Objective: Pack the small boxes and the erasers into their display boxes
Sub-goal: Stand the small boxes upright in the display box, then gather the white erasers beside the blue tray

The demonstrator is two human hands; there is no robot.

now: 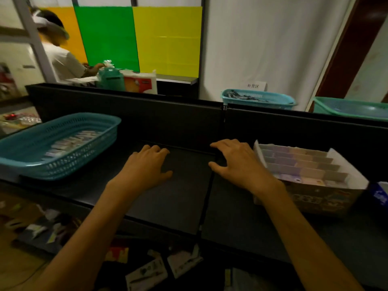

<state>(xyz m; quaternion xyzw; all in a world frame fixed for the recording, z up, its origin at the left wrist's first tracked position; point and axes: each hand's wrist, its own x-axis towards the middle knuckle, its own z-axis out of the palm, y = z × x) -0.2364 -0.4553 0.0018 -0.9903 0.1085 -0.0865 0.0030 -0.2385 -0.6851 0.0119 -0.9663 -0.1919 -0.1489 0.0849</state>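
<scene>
Hands flat, empty: left hand and right hand rest spread on the black shelf, apparently idle between the teal basket of small boxes and the display box.

A black desk with a raised back panel is filling the foreground under dim light. Behind it, orange, green and yellow panels are lining the partition beside a white wall.
</scene>
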